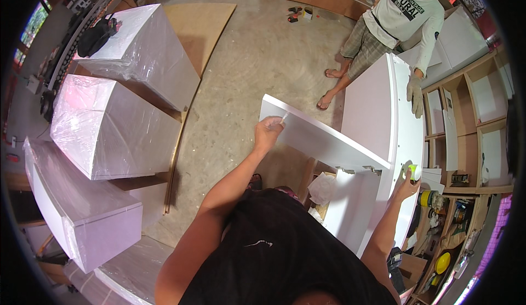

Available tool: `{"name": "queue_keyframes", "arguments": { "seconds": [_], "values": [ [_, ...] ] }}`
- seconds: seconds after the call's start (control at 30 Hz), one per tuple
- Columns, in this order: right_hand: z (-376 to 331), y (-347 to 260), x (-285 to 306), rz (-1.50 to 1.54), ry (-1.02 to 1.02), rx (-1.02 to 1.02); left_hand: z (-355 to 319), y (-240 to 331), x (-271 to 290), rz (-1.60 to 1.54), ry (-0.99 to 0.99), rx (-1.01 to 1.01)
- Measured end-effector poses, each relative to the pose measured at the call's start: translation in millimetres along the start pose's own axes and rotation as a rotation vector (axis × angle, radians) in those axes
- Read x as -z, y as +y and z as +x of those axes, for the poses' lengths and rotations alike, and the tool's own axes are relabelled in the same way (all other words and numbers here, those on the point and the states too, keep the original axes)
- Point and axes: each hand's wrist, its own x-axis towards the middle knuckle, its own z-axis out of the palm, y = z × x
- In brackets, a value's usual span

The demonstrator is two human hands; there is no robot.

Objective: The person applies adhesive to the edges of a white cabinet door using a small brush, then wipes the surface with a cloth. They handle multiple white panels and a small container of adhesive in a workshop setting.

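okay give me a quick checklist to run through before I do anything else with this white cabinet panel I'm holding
1. Left hand grips the near edge of the horizontal white panel: ok.
2. Right hand rests on the upright white panel, a small green and white thing under its fingers: ok.
3. The other person's gloved hand steadies the upright panel's far side: ok.
4. Horizontal panel meets the upright panel squarely at the joint: cannot tell.
5. Brackets under the joint are fastened: cannot tell.
6. Concrete floor below the panel free of tools: ok; some lie farther off.
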Motion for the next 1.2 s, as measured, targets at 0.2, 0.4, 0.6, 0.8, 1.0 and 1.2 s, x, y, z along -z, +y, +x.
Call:
{"name": "queue_keyframes", "arguments": {
  "seconds": [0.2,0.4,0.6,0.8,1.0,1.2],
  "values": [
    [0,-2,0,0.023,-0.008,0.015,3,-8,2,0.075,0.078,-0.071],
    [-2,-4,1,0.032,-0.013,0.026,20,-1,28,0.093,0.206,0.057],
    [-6,-10,-4,0.111,-0.011,0.0,26,-6,43,0.091,0.271,-0.023],
    [-4,-6,-1,0.11,-0.028,-0.002,25,1,38,0.0,0.253,0.095],
    [-2,1,-1,0.133,-0.027,0.0,22,4,37,-0.033,0.248,0.116],
    [-2,1,0,0.123,-0.039,0.012,20,4,32,-0.089,0.26,0.133]
  ]
}}
